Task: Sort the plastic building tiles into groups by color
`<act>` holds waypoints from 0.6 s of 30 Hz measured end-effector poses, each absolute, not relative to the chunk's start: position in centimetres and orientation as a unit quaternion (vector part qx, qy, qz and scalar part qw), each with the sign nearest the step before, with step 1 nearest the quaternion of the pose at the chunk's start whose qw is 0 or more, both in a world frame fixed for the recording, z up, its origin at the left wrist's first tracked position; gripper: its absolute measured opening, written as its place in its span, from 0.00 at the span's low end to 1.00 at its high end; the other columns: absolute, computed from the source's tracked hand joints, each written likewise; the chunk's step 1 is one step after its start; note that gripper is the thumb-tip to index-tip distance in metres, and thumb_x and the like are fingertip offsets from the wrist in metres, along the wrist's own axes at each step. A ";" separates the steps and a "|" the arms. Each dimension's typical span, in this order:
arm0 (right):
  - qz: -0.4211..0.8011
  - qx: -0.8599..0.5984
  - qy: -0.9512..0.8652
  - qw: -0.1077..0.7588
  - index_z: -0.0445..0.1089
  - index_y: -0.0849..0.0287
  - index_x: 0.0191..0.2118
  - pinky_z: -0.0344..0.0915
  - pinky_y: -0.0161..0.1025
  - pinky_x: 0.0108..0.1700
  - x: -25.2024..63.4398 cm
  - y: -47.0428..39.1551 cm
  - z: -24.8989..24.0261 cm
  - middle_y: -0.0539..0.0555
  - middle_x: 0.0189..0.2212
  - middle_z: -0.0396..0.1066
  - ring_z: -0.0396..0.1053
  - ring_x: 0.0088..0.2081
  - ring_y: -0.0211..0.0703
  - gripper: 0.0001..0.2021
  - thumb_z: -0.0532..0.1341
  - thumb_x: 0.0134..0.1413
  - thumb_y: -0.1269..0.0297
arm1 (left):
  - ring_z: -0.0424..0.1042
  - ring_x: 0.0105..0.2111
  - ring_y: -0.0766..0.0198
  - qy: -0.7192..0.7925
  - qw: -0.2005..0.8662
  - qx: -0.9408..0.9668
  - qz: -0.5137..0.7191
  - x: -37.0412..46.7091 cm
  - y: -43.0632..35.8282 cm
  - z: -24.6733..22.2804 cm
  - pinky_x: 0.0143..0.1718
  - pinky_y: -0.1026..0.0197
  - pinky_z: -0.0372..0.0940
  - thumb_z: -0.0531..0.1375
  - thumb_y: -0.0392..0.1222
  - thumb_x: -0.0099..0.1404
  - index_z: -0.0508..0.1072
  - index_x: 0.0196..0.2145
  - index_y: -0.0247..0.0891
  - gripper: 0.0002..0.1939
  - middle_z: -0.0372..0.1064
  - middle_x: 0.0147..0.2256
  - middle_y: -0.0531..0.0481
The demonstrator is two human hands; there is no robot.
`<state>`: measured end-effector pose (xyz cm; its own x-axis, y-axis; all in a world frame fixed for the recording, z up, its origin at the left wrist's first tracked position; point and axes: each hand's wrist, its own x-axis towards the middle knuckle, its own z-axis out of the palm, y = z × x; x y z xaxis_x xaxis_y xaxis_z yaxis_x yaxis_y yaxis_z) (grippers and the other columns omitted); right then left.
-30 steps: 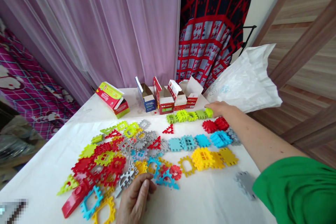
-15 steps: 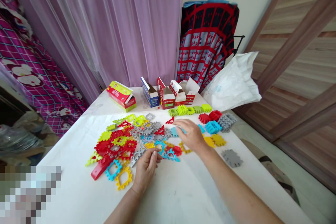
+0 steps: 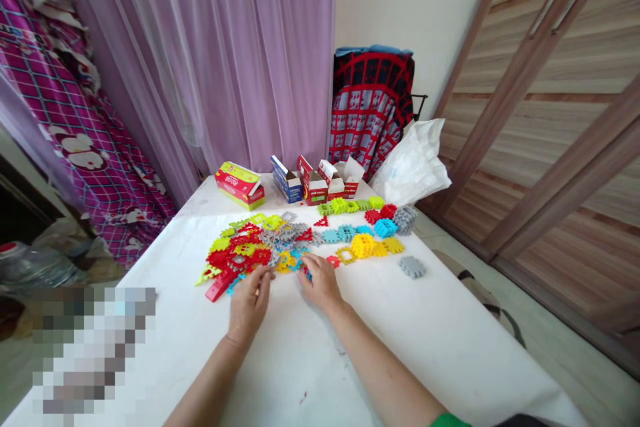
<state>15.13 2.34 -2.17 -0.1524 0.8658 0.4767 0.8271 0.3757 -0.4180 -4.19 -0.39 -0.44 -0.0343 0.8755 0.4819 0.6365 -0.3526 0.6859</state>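
Note:
A heap of plastic interlocking tiles (image 3: 245,250) in red, lime, grey, blue and yellow lies mid-table. My left hand (image 3: 249,303) is at the heap's near edge, fingers curled in; whatever they hold is hidden. Beside it, my right hand (image 3: 321,283) reaches into the near right side of the heap, with thumb and fingers closed around a blue tile (image 3: 307,273). To the right lie yellow tiles (image 3: 363,246), several light-blue tiles (image 3: 346,233) in a row, and lime tiles (image 3: 350,206) behind them.
Opened boxes stand along the back: a red-yellow one (image 3: 240,187), a blue one (image 3: 287,181) and red-white ones (image 3: 313,187). A white bag (image 3: 413,163) is at the back right corner. Grey tiles (image 3: 413,267) lie near the right edge of the white-covered table (image 3: 300,360).
My right hand has moved left and nearer from the light-blue row to the heap, uncovering yellow tiles. The left hand stays at the heap's near edge. The view has shifted.

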 end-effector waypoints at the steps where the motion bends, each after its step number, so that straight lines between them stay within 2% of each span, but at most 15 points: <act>1: 0.022 -0.570 -0.750 0.336 0.70 0.55 0.51 0.59 0.46 0.55 15.2 2.3 -2.2 0.58 0.51 0.69 0.64 0.53 0.49 0.15 0.57 0.59 0.63 | 0.74 0.41 0.57 0.566 0.079 0.687 0.449 -5.6 -0.4 -0.1 0.46 0.54 0.67 0.49 0.51 0.68 0.73 0.42 0.40 0.18 0.76 0.39 0.43; 3: 0.003 -0.615 -0.719 0.322 0.70 0.58 0.51 0.58 0.49 0.56 15.4 2.2 -2.1 0.61 0.53 0.67 0.63 0.55 0.53 0.15 0.57 0.60 0.62 | 0.67 0.53 0.51 0.613 -0.004 0.679 0.404 -8.3 -0.1 0.5 0.57 0.46 0.58 0.48 0.51 0.68 0.72 0.47 0.38 0.20 0.71 0.50 0.39; 4: -0.005 -0.637 -0.706 0.309 0.70 0.59 0.51 0.57 0.52 0.56 15.5 2.2 -2.1 0.63 0.53 0.67 0.62 0.55 0.56 0.16 0.57 0.60 0.61 | 0.60 0.59 0.47 0.667 -0.037 0.641 0.379 -9.5 0.1 0.7 0.60 0.41 0.52 0.48 0.52 0.68 0.70 0.51 0.37 0.22 0.65 0.57 0.37; 6: -0.006 -0.652 -0.702 0.287 0.70 0.61 0.52 0.58 0.54 0.55 15.4 2.2 -2.2 0.64 0.53 0.67 0.63 0.54 0.58 0.18 0.57 0.60 0.60 | 0.51 0.64 0.41 0.761 -0.030 0.570 0.307 -11.2 0.5 0.6 0.60 0.33 0.47 0.49 0.54 0.68 0.64 0.58 0.34 0.28 0.53 0.63 0.31; 7: -0.001 -0.642 -0.713 0.283 0.69 0.61 0.52 0.58 0.54 0.56 15.3 2.3 -2.3 0.64 0.53 0.67 0.63 0.54 0.57 0.18 0.57 0.60 0.60 | 0.51 0.64 0.40 0.786 -0.011 0.554 0.274 -11.8 0.8 0.3 0.59 0.32 0.46 0.48 0.54 0.68 0.61 0.60 0.33 0.29 0.52 0.64 0.30; 11: 0.034 -0.569 -0.752 0.331 0.69 0.57 0.52 0.61 0.48 0.57 14.8 2.6 -3.0 0.60 0.53 0.68 0.64 0.55 0.50 0.17 0.54 0.60 0.64 | 0.58 0.61 0.47 0.762 0.026 0.603 0.234 -11.7 1.6 -1.3 0.60 0.40 0.51 0.49 0.53 0.68 0.62 0.59 0.35 0.28 0.59 0.61 0.34; 15: 0.053 -0.532 -0.736 0.415 0.71 0.55 0.50 0.63 0.45 0.57 15.3 2.6 -3.7 0.58 0.49 0.71 0.67 0.52 0.46 0.16 0.50 0.61 0.64 | 0.63 0.57 0.51 0.709 0.009 0.638 0.299 -10.7 2.2 -1.9 0.59 0.49 0.57 0.50 0.53 0.67 0.68 0.53 0.36 0.24 0.65 0.57 0.37; 18: 0.038 -0.514 -0.740 0.432 0.72 0.57 0.49 0.62 0.44 0.57 15.7 3.7 -3.4 0.59 0.49 0.71 0.67 0.53 0.47 0.17 0.49 0.62 0.62 | 0.63 0.57 0.54 0.694 -0.018 0.625 0.357 -11.4 3.3 -1.1 0.60 0.54 0.57 0.47 0.53 0.68 0.71 0.50 0.36 0.24 0.66 0.54 0.39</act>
